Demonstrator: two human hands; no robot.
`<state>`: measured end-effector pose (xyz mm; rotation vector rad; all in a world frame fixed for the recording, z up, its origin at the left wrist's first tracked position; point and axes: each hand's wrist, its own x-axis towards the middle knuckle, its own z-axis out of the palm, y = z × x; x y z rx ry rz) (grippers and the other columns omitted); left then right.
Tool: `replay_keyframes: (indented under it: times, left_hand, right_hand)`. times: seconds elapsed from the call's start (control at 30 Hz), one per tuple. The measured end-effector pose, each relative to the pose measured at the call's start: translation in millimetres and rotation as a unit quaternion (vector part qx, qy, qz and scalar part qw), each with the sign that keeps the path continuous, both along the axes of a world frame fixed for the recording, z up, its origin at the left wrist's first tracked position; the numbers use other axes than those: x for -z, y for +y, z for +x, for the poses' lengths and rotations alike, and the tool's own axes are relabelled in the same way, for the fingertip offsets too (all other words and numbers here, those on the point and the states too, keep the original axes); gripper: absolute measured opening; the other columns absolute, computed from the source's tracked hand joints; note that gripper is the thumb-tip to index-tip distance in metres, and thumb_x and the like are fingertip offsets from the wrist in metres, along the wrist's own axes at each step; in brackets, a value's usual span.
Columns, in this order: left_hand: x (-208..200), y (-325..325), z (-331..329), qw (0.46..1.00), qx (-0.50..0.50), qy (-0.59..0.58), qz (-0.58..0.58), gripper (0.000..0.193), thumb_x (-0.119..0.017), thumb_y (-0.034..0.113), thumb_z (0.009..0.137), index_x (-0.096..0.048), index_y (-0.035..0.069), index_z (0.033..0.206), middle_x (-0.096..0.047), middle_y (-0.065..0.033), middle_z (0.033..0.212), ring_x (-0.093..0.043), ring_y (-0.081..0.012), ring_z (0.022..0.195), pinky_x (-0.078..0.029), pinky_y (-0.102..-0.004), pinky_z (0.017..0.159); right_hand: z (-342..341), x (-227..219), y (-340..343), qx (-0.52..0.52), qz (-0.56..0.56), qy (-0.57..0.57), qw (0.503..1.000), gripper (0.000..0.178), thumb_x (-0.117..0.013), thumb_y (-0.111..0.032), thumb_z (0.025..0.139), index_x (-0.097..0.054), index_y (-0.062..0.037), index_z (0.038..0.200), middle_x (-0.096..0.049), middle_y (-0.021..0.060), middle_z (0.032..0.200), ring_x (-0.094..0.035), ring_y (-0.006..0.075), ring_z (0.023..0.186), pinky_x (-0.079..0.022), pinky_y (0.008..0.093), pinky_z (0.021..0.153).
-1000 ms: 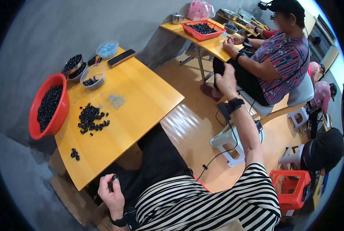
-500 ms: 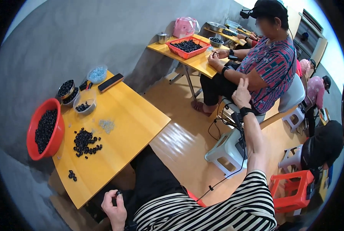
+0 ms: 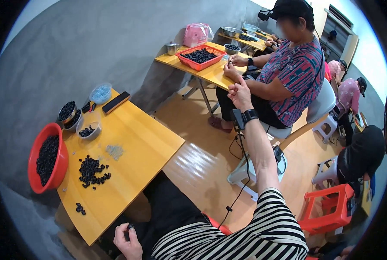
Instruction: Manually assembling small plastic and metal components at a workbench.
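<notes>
My left hand (image 3: pixel 127 242) is low in the picture, in front of the table's near corner. Its thumb and index finger pinch a small black ring-like piece (image 3: pixel 130 226). My right arm stretches forward over the floor, and my right hand (image 3: pixel 240 94) is in the air close to a co-worker's forearm. At least one of its fingers points out, and I see nothing in it. On my yellow table (image 3: pixel 135 141) lie a pile of small black pieces (image 3: pixel 89 170), a smaller group of them (image 3: pixel 80 209) and a heap of small clear bits (image 3: pixel 114 151).
A red basin (image 3: pixel 62 167) of black pieces stands at the table's left edge. Behind it are clear tubs (image 3: pixel 91 130), a bowl and a dark oblong block (image 3: pixel 116 103). A co-worker (image 3: pixel 289 78) sits ahead at another table with a red basket (image 3: pixel 200 65). Stools (image 3: pixel 328 208) and cables stand right.
My right arm has swung left and forward, bringing the hand nearer the co-worker's table. The view has shifted slightly. My left hand still pinches the black piece.
</notes>
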<state>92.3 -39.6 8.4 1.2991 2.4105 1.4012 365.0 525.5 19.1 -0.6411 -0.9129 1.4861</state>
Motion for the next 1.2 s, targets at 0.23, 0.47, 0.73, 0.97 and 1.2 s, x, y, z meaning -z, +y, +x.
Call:
replay_keyframes:
  times: [0.23, 0.47, 0.73, 0.97, 1.2]
  left_hand:
    - [4.2, 1.3, -0.8, 1.0, 0.005, -0.027, 0.007, 0.014, -0.063, 0.005, 0.089, -0.064, -0.004, 0.099, -0.066, -0.0118, 0.088, -0.063, -0.0212, 0.078, -0.052, -0.031, 0.071]
    - [7.0, 8.2, 0.5, 0.999, 0.006, -0.048, 0.013, 0.016, -0.058, -0.001, 0.082, -0.062, -0.004, 0.098, -0.062, -0.014, 0.085, -0.06, -0.0227, 0.074, -0.048, -0.0315, 0.066]
    - [26.3, -3.2, -8.6, 0.999, 0.033, -0.013, 0.026, 0.021, -0.054, -0.008, 0.085, -0.065, -0.006, 0.102, -0.062, -0.0137, 0.087, -0.06, -0.0207, 0.077, -0.05, -0.0289, 0.068]
    - [19.2, -0.1, -7.4, 0.996, 0.031, -0.066, 0.044, 0.02, -0.057, -0.009, 0.085, -0.064, -0.006, 0.104, -0.06, -0.01, 0.087, -0.059, -0.0165, 0.077, -0.048, -0.0256, 0.07]
    - [30.9, -10.7, -11.6, 0.995, -0.024, -0.089, 0.031, 0.023, -0.066, -0.009, 0.077, -0.066, -0.003, 0.1, -0.064, -0.0104, 0.088, -0.06, -0.0166, 0.076, -0.048, -0.0247, 0.067]
  right_hand:
    - [4.1, -0.7, 6.2, 0.024, -0.015, -0.032, 0.999, 0.071, -0.039, -0.004, 0.092, -0.006, -0.0205, 0.153, -0.062, 0.0071, 0.076, -0.053, 0.0107, 0.054, -0.047, 0.0277, 0.049]
    - [15.4, 9.7, 5.0, 0.029, -0.028, -0.037, 0.999, 0.073, -0.041, -0.003, 0.09, -0.007, -0.0189, 0.153, -0.062, 0.0082, 0.076, -0.053, 0.0114, 0.055, -0.047, 0.0291, 0.05]
    - [2.6, 16.4, -0.3, 0.019, -0.047, -0.068, 0.996, 0.074, -0.042, -0.001, 0.089, -0.008, -0.0174, 0.153, -0.064, 0.0082, 0.076, -0.054, 0.0117, 0.054, -0.048, 0.0294, 0.05]
    - [-4.3, 21.3, 3.0, 0.013, -0.033, -0.093, 0.995, 0.07, -0.042, -0.003, 0.09, -0.011, -0.0141, 0.153, -0.063, 0.0087, 0.076, -0.054, 0.0112, 0.056, -0.048, 0.0291, 0.051]
    - [-15.3, 31.5, -2.9, 0.008, -0.05, -0.104, 0.993, 0.07, -0.042, -0.003, 0.089, -0.014, -0.0107, 0.152, -0.063, 0.0075, 0.076, -0.053, 0.0113, 0.054, -0.049, 0.0292, 0.051]
